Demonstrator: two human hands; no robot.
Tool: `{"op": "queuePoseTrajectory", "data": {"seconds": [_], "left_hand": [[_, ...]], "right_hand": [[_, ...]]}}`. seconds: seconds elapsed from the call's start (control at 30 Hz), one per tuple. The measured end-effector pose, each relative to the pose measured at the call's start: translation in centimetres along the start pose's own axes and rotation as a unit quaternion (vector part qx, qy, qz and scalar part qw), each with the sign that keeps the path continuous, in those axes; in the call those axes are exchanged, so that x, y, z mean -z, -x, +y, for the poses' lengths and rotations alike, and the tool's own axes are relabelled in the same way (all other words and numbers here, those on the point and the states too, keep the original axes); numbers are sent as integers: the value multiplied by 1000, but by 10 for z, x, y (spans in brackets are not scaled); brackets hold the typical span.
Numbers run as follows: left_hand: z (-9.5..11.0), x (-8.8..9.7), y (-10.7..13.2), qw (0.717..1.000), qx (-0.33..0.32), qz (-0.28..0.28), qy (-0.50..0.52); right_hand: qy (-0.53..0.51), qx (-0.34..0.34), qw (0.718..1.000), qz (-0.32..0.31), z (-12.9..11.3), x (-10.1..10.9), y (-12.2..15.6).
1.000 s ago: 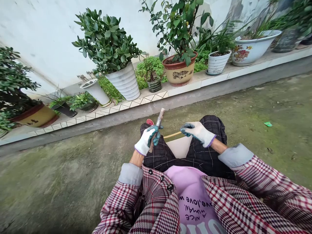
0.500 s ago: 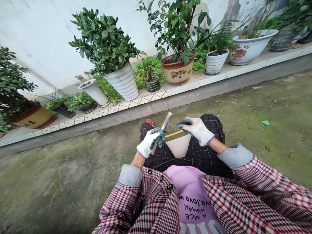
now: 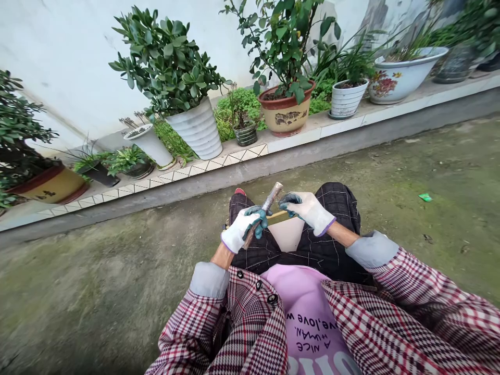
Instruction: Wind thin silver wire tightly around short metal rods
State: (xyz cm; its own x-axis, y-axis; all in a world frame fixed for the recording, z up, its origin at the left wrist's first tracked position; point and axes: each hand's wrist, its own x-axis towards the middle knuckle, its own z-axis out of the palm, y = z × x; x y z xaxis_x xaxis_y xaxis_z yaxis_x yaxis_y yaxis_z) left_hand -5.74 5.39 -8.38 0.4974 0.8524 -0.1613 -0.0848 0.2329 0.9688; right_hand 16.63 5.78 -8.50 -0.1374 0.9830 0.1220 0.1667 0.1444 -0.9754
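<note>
My left hand (image 3: 245,226), in a white glove with dark green palm and fingertips, is closed round a short wooden stick (image 3: 272,196). The stick tilts up to the right, and a silvery, wire-like wrapping covers its upper part. My right hand (image 3: 307,208), gloved the same way, is closed in a pinch just right of the stick. Whatever its fingers hold is too thin or hidden to make out. Below the hands, a narrow yellow strip (image 3: 276,214) runs across a pale flat surface (image 3: 287,234) between my knees.
A tiled ledge (image 3: 300,139) ahead carries several potted plants, among them a brown-rimmed pot (image 3: 287,117) and a ribbed white pot (image 3: 199,130). A green scrap (image 3: 425,197) lies on the mossy concrete floor (image 3: 117,281) to the right.
My right hand has moved left, closer to the stick. My left hand and the stick have shifted slightly right.
</note>
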Motion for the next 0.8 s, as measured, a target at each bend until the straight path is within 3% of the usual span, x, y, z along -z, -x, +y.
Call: {"op": "queuePoseTrajectory", "data": {"seconds": [0.3,0.63,0.8], "left_hand": [[-3,0,-1,1000,-13,1,-1],[-7,-6,1,1000,-8,-26,0],[-7,-10,2,998,-31,-29,41]], "right_hand": [[-52,-36,998,18,-5,0,3],[57,21,998,5,-8,5,11],[112,42,993,-5,-7,-3,19]]}}
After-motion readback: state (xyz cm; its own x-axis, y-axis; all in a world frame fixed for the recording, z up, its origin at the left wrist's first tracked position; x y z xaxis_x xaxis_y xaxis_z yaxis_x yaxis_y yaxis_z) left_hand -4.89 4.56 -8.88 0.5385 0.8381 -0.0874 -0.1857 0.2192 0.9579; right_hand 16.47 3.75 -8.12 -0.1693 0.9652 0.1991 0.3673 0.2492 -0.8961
